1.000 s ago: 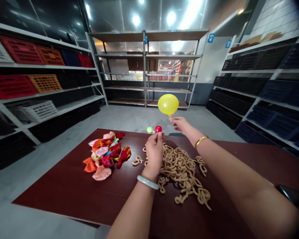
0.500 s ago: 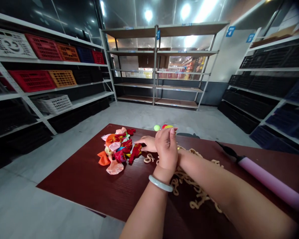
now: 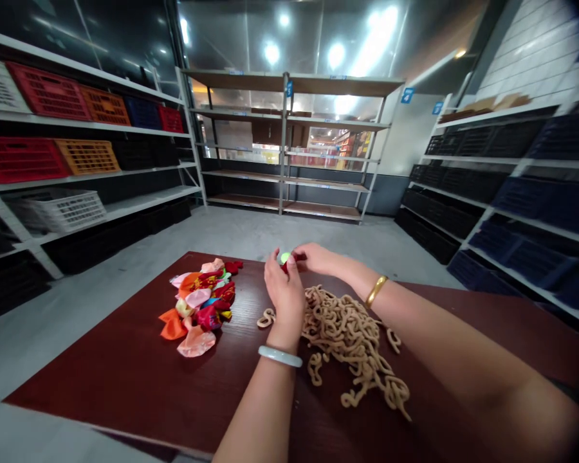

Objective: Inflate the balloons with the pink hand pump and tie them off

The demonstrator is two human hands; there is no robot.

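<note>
Both hands meet above the far part of the dark red table (image 3: 125,386). My right hand (image 3: 316,258) pinches a limp dark red balloon (image 3: 298,256), mostly covered by the fingers. Facing it, my left hand (image 3: 284,283) is closed around the same balloon, with thumb and fingers raised. A pale green ball-like thing (image 3: 285,258) shows just behind the fingers. To the left lies a pile of limp coloured balloons (image 3: 197,299), red, orange, pink and yellow. Below the right forearm spreads a heap of tan, twisted cord-like strands (image 3: 347,334).
One loose tan curl (image 3: 266,317) lies beside my left wrist. Shelves with coloured crates (image 3: 53,90) stand left, a metal rack (image 3: 284,148) stands behind across the grey floor (image 3: 236,231), and dark crates (image 3: 468,186) fill shelves on the right.
My right hand has come back from the balloon pile with a red balloon and joined my left hand; the arms no longer cross. The view has shifted and the pink pump is out of sight.
</note>
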